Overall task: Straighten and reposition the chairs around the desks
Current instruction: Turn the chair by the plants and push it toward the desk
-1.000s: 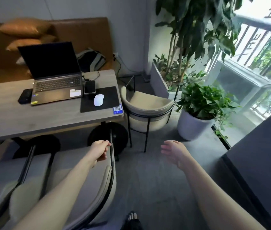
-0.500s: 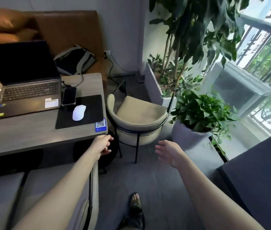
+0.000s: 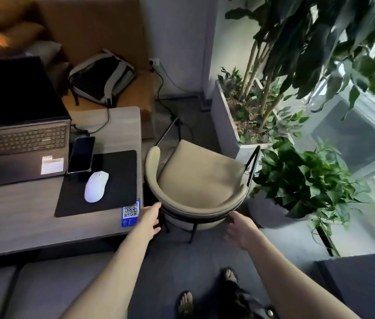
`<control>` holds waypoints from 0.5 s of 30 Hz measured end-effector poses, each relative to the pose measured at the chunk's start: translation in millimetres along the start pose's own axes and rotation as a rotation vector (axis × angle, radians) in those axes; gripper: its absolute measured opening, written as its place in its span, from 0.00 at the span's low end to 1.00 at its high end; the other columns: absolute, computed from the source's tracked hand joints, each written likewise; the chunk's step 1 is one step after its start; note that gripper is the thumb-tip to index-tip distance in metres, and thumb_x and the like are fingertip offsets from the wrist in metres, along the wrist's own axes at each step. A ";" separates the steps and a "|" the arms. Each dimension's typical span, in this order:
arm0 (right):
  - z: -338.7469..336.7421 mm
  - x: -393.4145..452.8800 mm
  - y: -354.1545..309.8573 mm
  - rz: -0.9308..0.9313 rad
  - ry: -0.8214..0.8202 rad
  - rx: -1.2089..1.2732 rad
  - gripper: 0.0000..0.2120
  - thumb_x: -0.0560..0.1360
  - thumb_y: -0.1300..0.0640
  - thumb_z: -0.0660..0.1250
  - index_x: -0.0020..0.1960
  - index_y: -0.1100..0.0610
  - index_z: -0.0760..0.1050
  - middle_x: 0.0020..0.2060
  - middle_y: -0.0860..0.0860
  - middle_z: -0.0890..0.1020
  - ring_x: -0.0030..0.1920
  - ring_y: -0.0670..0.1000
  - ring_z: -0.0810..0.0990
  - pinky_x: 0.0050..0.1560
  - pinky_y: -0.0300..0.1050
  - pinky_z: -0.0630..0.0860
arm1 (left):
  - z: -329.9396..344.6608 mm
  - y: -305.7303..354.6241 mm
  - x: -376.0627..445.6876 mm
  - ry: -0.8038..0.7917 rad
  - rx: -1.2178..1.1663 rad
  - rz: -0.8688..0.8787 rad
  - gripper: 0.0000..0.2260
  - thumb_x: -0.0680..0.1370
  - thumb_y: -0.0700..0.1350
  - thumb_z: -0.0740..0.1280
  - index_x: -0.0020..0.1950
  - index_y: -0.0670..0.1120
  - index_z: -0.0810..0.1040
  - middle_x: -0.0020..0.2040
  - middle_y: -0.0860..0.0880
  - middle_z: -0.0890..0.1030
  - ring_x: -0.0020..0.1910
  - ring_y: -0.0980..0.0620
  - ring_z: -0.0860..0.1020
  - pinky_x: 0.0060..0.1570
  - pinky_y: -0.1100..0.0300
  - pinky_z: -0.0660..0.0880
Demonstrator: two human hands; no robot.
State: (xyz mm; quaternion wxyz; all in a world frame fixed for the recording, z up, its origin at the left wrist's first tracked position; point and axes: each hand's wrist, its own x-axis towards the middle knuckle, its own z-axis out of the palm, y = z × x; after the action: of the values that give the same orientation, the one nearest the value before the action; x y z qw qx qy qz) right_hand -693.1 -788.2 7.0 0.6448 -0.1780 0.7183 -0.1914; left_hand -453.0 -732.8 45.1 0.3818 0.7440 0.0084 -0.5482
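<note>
A cream round-backed chair with a thin black metal frame stands at the right end of the grey wooden desk, its curved back toward me. My left hand is at the left side of the chair back, fingers apart, by the black rim. My right hand is at the right side of the back, fingers spread, just touching or short of the rim. Neither hand is closed on the chair. The grey seats of two other chairs show at the bottom left.
The desk holds a laptop, a phone, and a white mouse on a black pad. A potted plant and a tall planter crowd the chair's right. A backpack lies on the brown sofa. A dark surface is at lower right.
I have walked up to the cream chair. My left hand let go of the grey chair's back, and both hands reached forward to the cream chair's back.
</note>
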 end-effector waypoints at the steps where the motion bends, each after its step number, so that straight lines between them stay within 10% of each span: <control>1: 1.8 11.1 -5.6 0.020 0.001 -0.006 0.19 0.77 0.49 0.68 0.63 0.59 0.72 0.45 0.54 0.71 0.37 0.51 0.69 0.33 0.49 0.77 | 6.5 3.3 7.5 0.009 -0.008 -0.028 0.23 0.80 0.50 0.65 0.73 0.45 0.67 0.73 0.45 0.68 0.70 0.44 0.69 0.64 0.47 0.71; 10: -12.2 167.3 -28.0 0.174 -0.062 -0.043 0.47 0.55 0.41 0.81 0.69 0.55 0.70 0.65 0.57 0.76 0.61 0.65 0.78 0.41 0.65 0.81 | 51.3 51.0 95.8 0.088 -0.247 -0.299 0.40 0.68 0.59 0.75 0.75 0.48 0.64 0.73 0.44 0.68 0.71 0.41 0.67 0.63 0.34 0.66; 15: 4.4 143.1 -63.3 0.300 -0.022 0.022 0.38 0.68 0.49 0.78 0.70 0.54 0.63 0.68 0.58 0.70 0.62 0.69 0.74 0.47 0.73 0.78 | 58.5 59.6 139.9 0.186 -0.248 -0.369 0.37 0.69 0.57 0.76 0.72 0.46 0.67 0.69 0.44 0.73 0.68 0.38 0.71 0.65 0.33 0.64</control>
State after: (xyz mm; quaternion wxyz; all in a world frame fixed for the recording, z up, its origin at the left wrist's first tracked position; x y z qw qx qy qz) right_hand -703.3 -914.9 -84.3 0.6760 -0.0639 0.7274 -0.0989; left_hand -418.8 -865.6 -42.9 0.3612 0.7248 0.2464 -0.5324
